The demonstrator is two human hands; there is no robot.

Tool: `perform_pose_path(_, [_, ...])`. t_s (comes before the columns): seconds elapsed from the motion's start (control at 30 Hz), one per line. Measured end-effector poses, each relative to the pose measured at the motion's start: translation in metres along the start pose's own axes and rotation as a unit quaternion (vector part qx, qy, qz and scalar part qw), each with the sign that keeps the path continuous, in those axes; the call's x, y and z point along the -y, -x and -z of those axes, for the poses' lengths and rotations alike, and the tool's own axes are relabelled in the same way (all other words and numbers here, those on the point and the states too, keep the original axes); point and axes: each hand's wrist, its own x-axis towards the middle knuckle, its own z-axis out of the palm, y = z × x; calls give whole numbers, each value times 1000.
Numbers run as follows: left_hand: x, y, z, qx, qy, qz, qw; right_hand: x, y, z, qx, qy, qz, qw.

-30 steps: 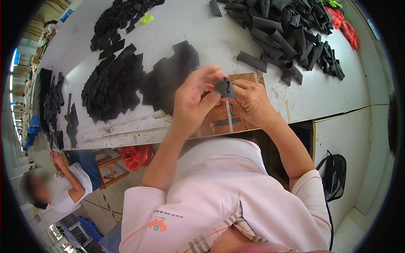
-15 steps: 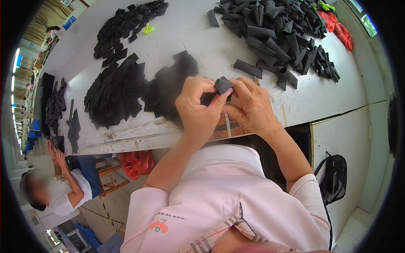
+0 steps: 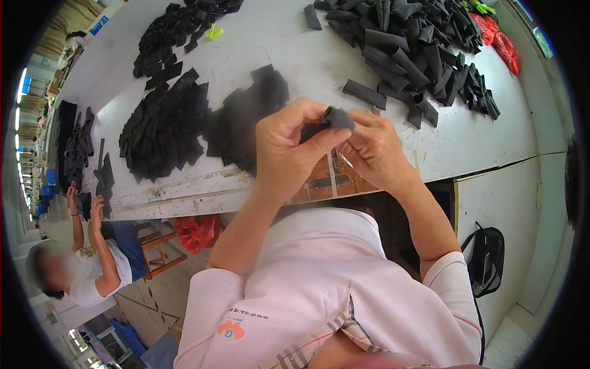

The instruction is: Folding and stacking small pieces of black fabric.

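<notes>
My left hand [image 3: 289, 141] pinches a black fabric tube [image 3: 339, 118] between thumb and fingers, above the table's front edge. The tube's rolled end points up. Right against it, my right hand [image 3: 378, 147] is closed, fingertips at the tube. From under those fingers sticks a thin pointed metal tool [image 3: 345, 160]; its kind is hidden by the hand. Left of my hands lie two piles of flat black fabric pieces, one nearer [image 3: 236, 120] and one farther left [image 3: 163, 129]. A single black tube [image 3: 364, 94] rests just beyond my right hand.
A large heap of black tubes [image 3: 399, 55] covers the far right of the white table [image 3: 276, 43], near red plastic bags [image 3: 505, 52]. More black pieces [image 3: 178, 31] lie far left. A co-worker [image 3: 92, 270] sits at the left edge. A black mesh bag [image 3: 485, 261] hangs at right.
The tube has turned in my fingers and its rolled end shows more. The metal tip has come into sight under my right hand. The co-worker's hands have moved apart.
</notes>
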Motion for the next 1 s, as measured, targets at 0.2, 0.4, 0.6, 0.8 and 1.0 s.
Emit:
perform_pose_path(0.2, [21,-6,9,23,-215,25,976,-26,23,-28,-1,-50,-41,998])
perform_pose_path(0.4, [22,-11,13,72,-257,-50,963,-27,28,-37,-35,-76,-43,996])
perform_pose_path(0.6, [20,4,6,29,-121,-33,992,-24,27,-28,22,-18,-16,999])
perform_pose_path(0.8, [7,2,6,57,95,-11,994,-12,19,-21,21,13,-50,998])
perform_pose_path(1.0, [4,1,5,20,74,-21,997,-6,12,-16,48,13,-68,996])
